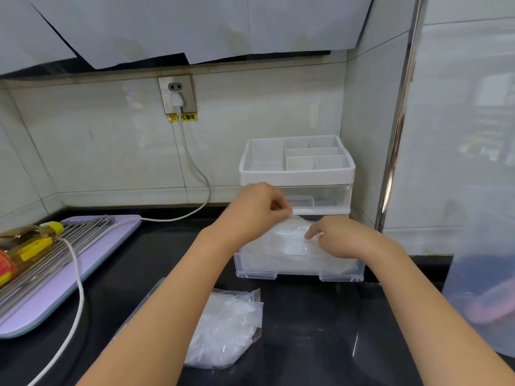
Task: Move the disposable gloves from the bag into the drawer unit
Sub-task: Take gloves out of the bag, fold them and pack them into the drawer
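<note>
Pinching gloves (289, 235) in left hand (256, 210) and right hand (342, 238) over the open bottom drawer (298, 270); bag (225, 327) lies toward front edge of counter (320, 330), under my left arm

Countertop (320, 335) free right of bag (223, 330), before the pulled-out drawer (299, 270)

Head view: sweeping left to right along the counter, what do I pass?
Purple board → bag of gloves → drawer unit → metal pole.
</note>
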